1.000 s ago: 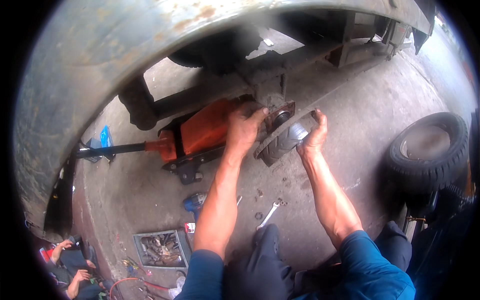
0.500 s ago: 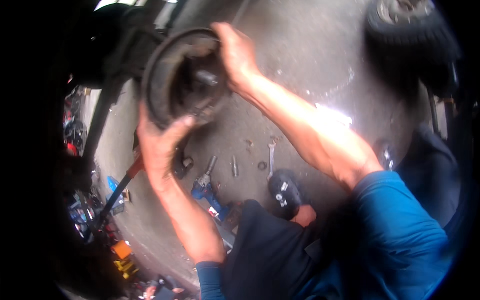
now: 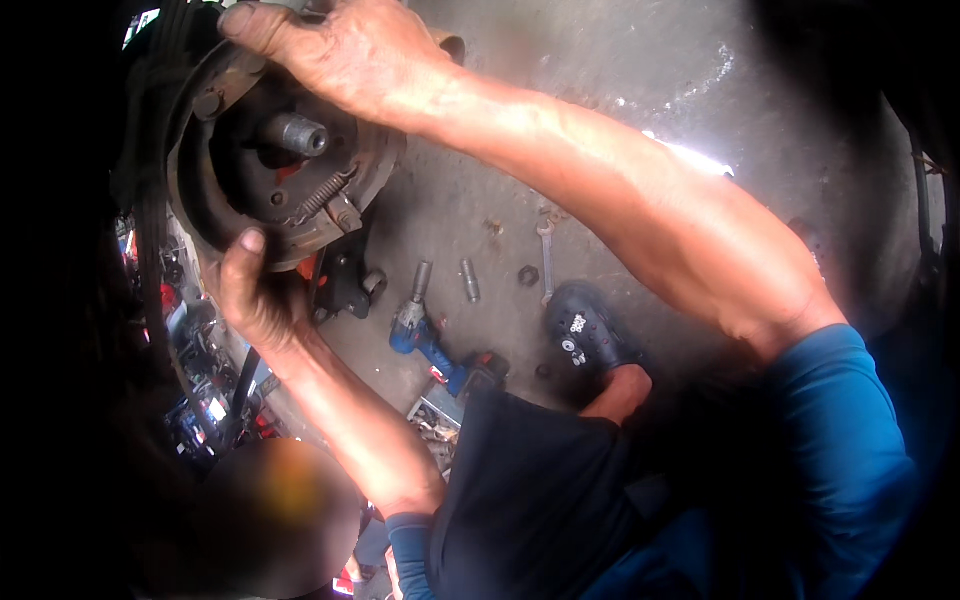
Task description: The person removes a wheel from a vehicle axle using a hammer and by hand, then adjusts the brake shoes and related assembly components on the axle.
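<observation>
A round drum brake assembly (image 3: 215, 185) is at the upper left, with curved brake shoes, a coil spring (image 3: 328, 192) and a threaded metal stub (image 3: 299, 135) at its middle. My left hand (image 3: 258, 295) grips its lower left edge, thumb over the front. Across the top lies my right hand (image 3: 365, 60), its fingers over the upper rim and partly hidden. Both hands stay on the assembly. I cannot tell whether it is loose or fixed to the dark structure behind it.
On the concrete floor lie a blue cordless impact wrench (image 3: 412, 332), a loose socket (image 3: 470, 281), a combination wrench (image 3: 546, 262) and a nut (image 3: 528, 275). A black clog (image 3: 592, 330) is on my foot. Tools and parts clutter (image 3: 200, 400) the left side.
My hands and the view have shifted, so the brake assembly sits further left and higher, now sharper. My right hand has moved from its right side across the top.
</observation>
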Demonstrator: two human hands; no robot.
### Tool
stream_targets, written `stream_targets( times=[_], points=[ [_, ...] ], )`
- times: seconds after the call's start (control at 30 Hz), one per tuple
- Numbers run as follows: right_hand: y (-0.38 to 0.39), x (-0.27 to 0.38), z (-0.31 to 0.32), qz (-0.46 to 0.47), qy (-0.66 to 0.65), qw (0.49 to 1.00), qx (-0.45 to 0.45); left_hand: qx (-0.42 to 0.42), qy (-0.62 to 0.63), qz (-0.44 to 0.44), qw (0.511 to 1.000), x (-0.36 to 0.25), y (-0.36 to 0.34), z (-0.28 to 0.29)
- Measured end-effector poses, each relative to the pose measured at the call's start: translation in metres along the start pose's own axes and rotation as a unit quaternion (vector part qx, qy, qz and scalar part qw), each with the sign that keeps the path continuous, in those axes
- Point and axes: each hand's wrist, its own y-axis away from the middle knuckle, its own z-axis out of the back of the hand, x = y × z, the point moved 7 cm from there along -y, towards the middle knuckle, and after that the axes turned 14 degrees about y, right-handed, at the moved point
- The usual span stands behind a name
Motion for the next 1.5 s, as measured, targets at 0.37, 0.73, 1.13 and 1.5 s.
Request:
stream_targets(
  times=[0.37,0.73,1.13,1.5],
  points=[
    [-0.031,-0.025,-0.017,0.087,-0.085,0.992,-0.026,0.009,-0.077,-0.088,0.993,-0.008,-0.007,-0.005],
    [-0.032,-0.006,-0.012,0.153,-0.109,0.979,0.076,-0.064,-0.099,-0.047,0.992,-0.004,0.003,-0.001],
    [0.021,-0.141,-0.099,-0.350,-0.376,0.856,0.057,-0.043,-0.049,-0.062,0.996,-0.004,-0.006,0.010],
    [0.024,-0.068,-0.133,-0.264,-0.619,0.684,0.283,-0.026,-0.053,-0.061,0.996,-0.004,-0.002,0.017]
  ],
)
